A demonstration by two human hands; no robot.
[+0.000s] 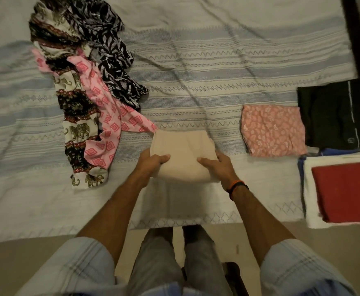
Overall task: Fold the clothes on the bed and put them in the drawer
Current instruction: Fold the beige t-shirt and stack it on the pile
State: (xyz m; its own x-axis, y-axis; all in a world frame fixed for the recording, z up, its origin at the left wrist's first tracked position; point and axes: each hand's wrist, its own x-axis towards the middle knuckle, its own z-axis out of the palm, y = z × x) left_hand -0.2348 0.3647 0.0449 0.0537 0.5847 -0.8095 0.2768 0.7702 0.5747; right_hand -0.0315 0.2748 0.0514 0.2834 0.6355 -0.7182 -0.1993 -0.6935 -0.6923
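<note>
A folded beige garment (183, 150) lies near the front edge of the bed (217, 67). My left hand (153, 162) grips its left side and my right hand (216, 165) grips its right side, thumbs on top. At the back left lies a loose heap of unfolded clothes: a black-and-white leaf-print piece (110, 50), a pink diamond-print piece (108, 116) and an elephant-print piece (76, 129). To the right sit folded clothes: a pink floral one (273, 130), a black one (335, 114), and a red one (347, 191) on a white one (309, 189).
The bed has a striped blue-and-white cover. Its dark frame edge (358, 39) runs along the right side. A beige floor (14, 259) lies below the bed's front edge, where my legs stand. No drawer is in view.
</note>
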